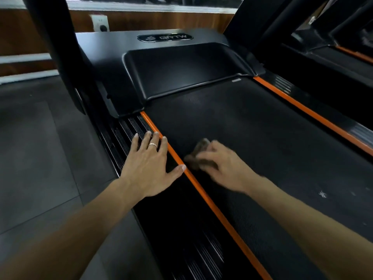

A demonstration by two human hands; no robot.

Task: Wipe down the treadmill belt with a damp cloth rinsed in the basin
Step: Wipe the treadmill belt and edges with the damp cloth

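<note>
The black treadmill belt runs from the motor cover toward me, edged by orange strips on both sides. My right hand presses a small dark brown cloth flat on the belt close to the left orange strip; hand and cloth are blurred. My left hand, a ring on one finger, lies flat with fingers spread on the ribbed left side rail, its thumb tip touching the orange strip. No basin is in view.
The black motor cover rises at the belt's far end. A thick black upright stands at the left. Grey floor tiles lie left of the treadmill. A second treadmill stands at the right. White specks mark the belt's right part.
</note>
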